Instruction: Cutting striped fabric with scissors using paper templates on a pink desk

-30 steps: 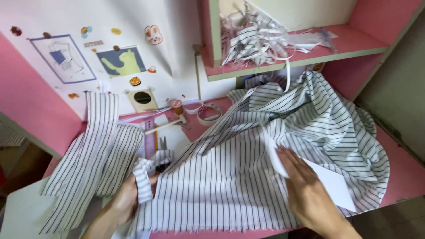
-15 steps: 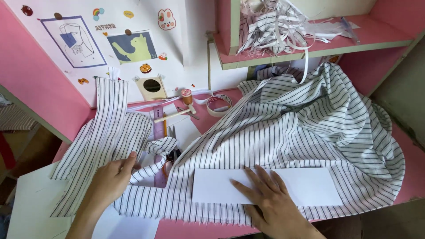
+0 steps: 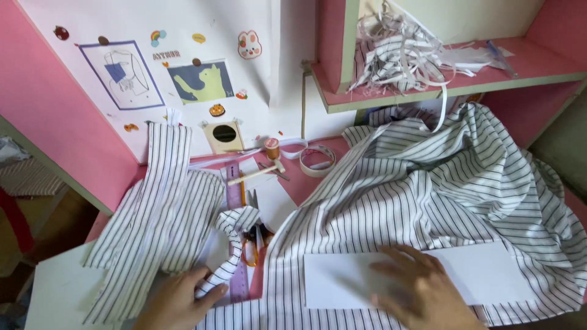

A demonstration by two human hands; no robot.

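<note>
A large white fabric with thin black stripes (image 3: 428,189) is spread over the pink desk (image 3: 306,186). A white paper rectangle (image 3: 483,275) lies on its near part. My right hand (image 3: 416,293) rests flat on that paper, fingers spread. My left hand (image 3: 177,302) presses down on a narrow striped strip (image 3: 229,250) at the fabric's left edge, fingers apart. A second striped piece (image 3: 159,220) lies flat to the left, beside my left hand.
A purple ruler (image 3: 235,238), orange-handled scissors (image 3: 249,247), a thread spool (image 3: 271,148), a small wooden hammer (image 3: 254,174) and a tape roll (image 3: 318,160) lie between the pieces. Shredded paper strips (image 3: 397,52) fill the shelf above. Drawings and stickers cover the back wall.
The view has shifted. The white paper now lies flat on the fabric under my right hand. My left hand moved right and nearer, onto the narrow striped strip.
</note>
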